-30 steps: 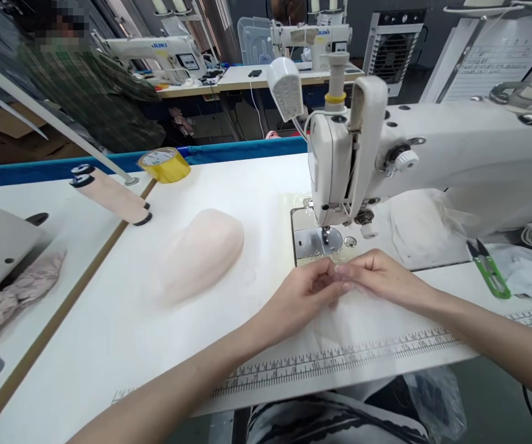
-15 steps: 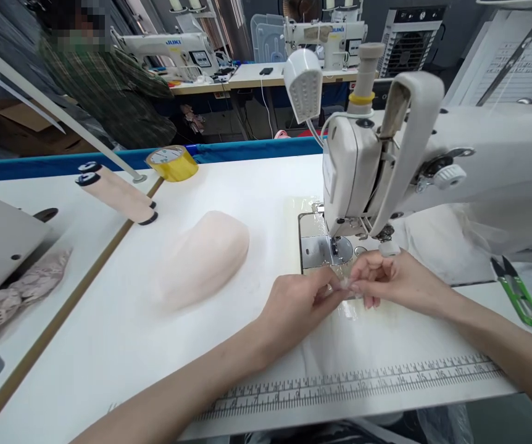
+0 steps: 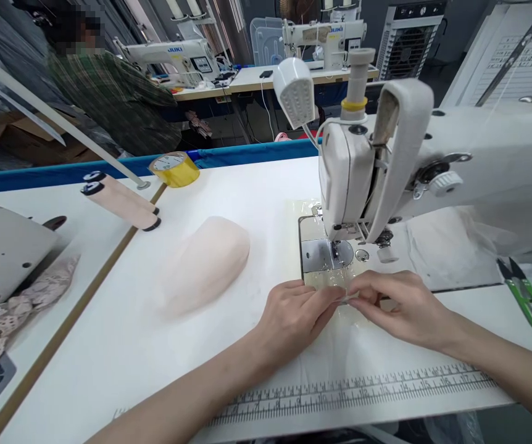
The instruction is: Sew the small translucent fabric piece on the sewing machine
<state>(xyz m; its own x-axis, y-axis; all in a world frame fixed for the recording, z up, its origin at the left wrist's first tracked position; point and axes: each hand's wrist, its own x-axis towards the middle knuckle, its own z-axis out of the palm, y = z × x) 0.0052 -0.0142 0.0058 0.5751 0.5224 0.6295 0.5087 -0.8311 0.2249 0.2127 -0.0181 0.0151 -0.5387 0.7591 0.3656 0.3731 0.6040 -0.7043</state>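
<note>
My left hand [image 3: 294, 316] and right hand [image 3: 405, 308] are pinched shut on the thin translucent strip [image 3: 350, 298], just in front of the needle plate [image 3: 316, 254] toward the tabletop's [image 3: 108, 345] front edge; it seems feather-light, limp and slippery, best held by its ends

Thin translucent strip [image 3: 351, 298], glossy metal needle plate [image 3: 315, 256], matt white table [image 3: 257, 185].
</note>
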